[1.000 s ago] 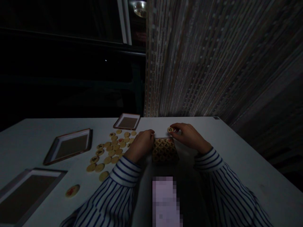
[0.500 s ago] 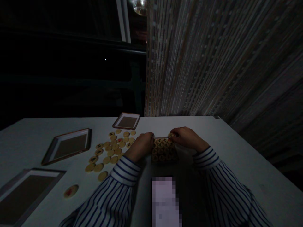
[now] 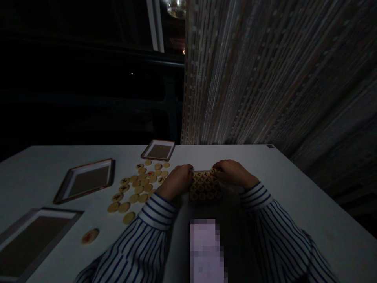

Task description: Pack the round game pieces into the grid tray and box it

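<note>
A small box in front of me holds xiangqi pieces in rows, their characters facing up. My right hand pinches one xiangqi piece at the box's far right corner. That piece now sits level with the back row. My left hand curls around the far left corner of the box, its fingertips partly hidden. To the left of that hand lies a loose spread of round xiangqi pieces, many with a blank side up, a few showing black or red characters.
Three shallow trays or lids lie on the white table: one at the back, one at left, one near left. A lone red-marked piece lies near it. A phone-like pale screen is nearest me. A string curtain hangs behind.
My right hand has lowered the piece slightly into the far right corner of the box. The left hand stays at the box, and the view has shifted a little.
</note>
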A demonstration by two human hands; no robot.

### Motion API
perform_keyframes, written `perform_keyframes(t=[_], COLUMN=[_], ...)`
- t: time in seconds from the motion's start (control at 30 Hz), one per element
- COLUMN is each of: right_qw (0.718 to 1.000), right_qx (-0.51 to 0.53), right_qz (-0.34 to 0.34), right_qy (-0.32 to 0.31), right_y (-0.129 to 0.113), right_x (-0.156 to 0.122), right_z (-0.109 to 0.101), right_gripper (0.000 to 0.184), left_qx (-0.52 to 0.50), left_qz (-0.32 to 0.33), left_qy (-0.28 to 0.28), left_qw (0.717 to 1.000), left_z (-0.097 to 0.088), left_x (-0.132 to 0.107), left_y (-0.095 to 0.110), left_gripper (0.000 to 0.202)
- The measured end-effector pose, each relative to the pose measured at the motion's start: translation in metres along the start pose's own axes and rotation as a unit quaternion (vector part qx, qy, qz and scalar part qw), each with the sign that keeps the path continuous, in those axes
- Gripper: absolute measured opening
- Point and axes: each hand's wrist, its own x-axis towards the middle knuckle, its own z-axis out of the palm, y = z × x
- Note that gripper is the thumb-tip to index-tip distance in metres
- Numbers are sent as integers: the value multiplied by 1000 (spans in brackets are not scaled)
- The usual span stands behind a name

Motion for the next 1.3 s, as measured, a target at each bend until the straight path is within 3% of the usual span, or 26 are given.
perform_keyframes(t=[1.3], right_qw=[999], right_qx=[10], right_qz=[-9], right_qy=[-31], right_y=[4], right_x=[1], right_z=[2], right_gripper=[28], left_qx=[8], left_qz=[22], left_qy=[-24], left_qw=[999], left_z=[1], left_x=[2], left_y=[-3], left_gripper=[30])
